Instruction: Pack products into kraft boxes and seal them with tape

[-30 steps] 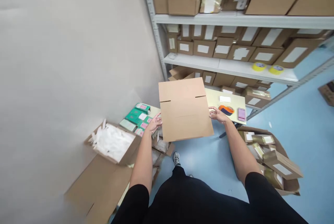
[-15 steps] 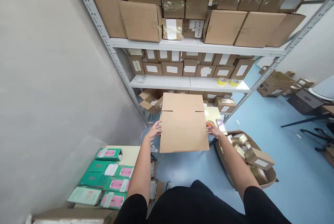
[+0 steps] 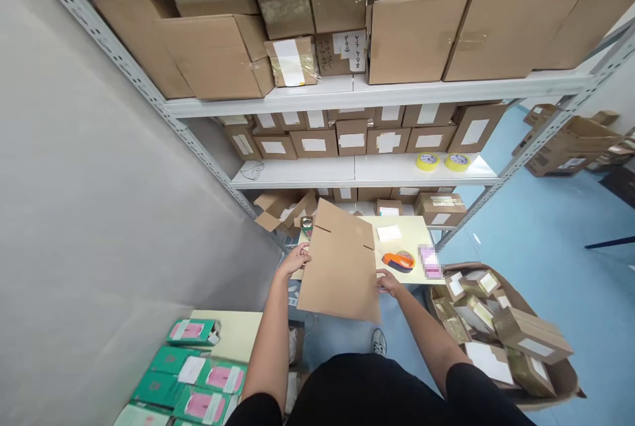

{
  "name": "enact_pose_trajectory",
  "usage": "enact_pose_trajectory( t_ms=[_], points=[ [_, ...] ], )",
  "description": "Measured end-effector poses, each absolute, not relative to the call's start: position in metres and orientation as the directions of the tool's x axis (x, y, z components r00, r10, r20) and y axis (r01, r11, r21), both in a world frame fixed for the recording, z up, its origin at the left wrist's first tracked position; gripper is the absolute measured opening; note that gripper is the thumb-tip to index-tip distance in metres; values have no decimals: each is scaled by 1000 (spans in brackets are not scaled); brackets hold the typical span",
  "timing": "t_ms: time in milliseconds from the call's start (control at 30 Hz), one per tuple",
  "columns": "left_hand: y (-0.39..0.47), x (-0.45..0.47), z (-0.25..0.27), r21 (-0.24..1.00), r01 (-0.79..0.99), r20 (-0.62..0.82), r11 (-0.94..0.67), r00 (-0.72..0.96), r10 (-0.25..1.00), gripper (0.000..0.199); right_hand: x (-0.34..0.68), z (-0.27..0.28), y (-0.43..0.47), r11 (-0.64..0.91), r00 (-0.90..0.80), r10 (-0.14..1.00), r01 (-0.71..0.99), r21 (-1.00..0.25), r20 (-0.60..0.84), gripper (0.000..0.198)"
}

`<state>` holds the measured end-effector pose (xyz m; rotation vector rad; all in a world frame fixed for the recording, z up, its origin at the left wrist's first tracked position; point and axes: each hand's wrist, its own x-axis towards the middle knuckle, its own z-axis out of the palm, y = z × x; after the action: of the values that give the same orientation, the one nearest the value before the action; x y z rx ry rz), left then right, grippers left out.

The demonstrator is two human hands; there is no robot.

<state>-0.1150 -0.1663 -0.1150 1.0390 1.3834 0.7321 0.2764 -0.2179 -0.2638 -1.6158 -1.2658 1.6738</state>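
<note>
A flat, folded cardboard box (image 3: 341, 267) with two slits near its far end is held up between my hands, tilted over the near edge of a pale yellow table (image 3: 414, 231). My left hand (image 3: 296, 259) grips its left edge, fingers closed. At the right edge my right hand (image 3: 387, 282) is closed on the same cardboard. Just beyond the right hand lies an orange tape dispenser (image 3: 398, 261) on the table. A white paper sheet (image 3: 389, 233) and a pink blurred item (image 3: 430, 262) rest near it.
A metal shelf rack (image 3: 307, 103) full of cardboard boxes stands ahead, with two rolls of yellow tape (image 3: 427, 161) on its middle shelf. At right, a large carton (image 3: 565, 373) holds several packed boxes. Green and pink boxes (image 3: 201, 405) lie on another table at lower left.
The cardboard has turned and tilted, its near end swinging left, with both hands still on it. My view has moved closer to the rack, and the tape dispenser is now uncovered.
</note>
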Motion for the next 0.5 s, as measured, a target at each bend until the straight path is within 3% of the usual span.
enact_pose_trajectory(
  t_ms=[100, 200, 333, 433, 500],
  points=[
    [-150, -98, -104, 916, 154, -379, 370, 35, 925, 67, 275, -258, -185, -522, -79, 825, 274, -808, -560, 49],
    [-136, -72, -105, 925, 206, -314, 318, -54, 948, 63, 276, -252, -159, -482, -66, 851, 296, -825, -521, 57],
    [-124, -21, -124, 929, 315, -140, 194, -184, 973, 60, 276, -243, -158, -364, -319, 836, 287, -886, -447, 63],
    [-118, 13, -137, 907, 375, -120, 192, -206, 971, 71, 265, -237, -184, -201, -518, 800, 245, -948, -303, 98],
    [-115, 29, -142, 895, 400, -127, 197, -193, 973, 81, 252, -234, -205, -97, -484, 853, 220, -971, -195, 112]
  ],
)
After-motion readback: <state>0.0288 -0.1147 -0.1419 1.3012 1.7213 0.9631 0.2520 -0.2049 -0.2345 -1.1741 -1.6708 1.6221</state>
